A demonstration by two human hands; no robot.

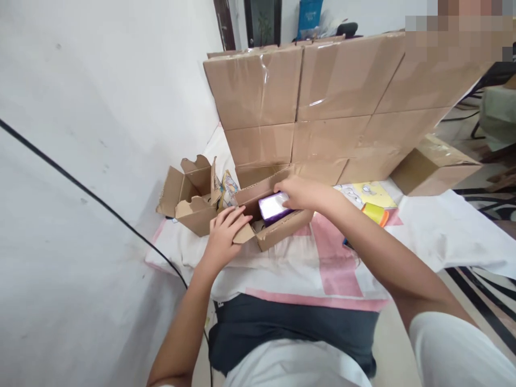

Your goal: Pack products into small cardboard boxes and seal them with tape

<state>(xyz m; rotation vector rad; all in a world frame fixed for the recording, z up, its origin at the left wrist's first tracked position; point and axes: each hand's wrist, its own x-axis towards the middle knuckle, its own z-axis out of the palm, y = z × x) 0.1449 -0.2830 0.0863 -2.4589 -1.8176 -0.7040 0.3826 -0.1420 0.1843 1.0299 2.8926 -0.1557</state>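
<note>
An open cardboard box (284, 230) sits on the cloth-covered table in front of me. My left hand (226, 231) holds the flap at its left end, the fingers laid over the cardboard and the thumb hidden. A purple pack with a shiny white top (274, 208) is inside the box, slightly tilted. My right hand (300, 193) reaches in from the right and is closed on the pack's right end, covering that part. Close to my left hand, a colourful packet (229, 191) leans between this box and a second open cardboard box (197, 215).
Behind stands a tall taped cardboard panel (334, 80). Right of my forearm lie a yellow-orange roll-shaped item (374, 214) and a yellow printed sheet (377, 193). Another open carton (439, 169) stands at the right. A black cable (100, 193) crosses the left wall.
</note>
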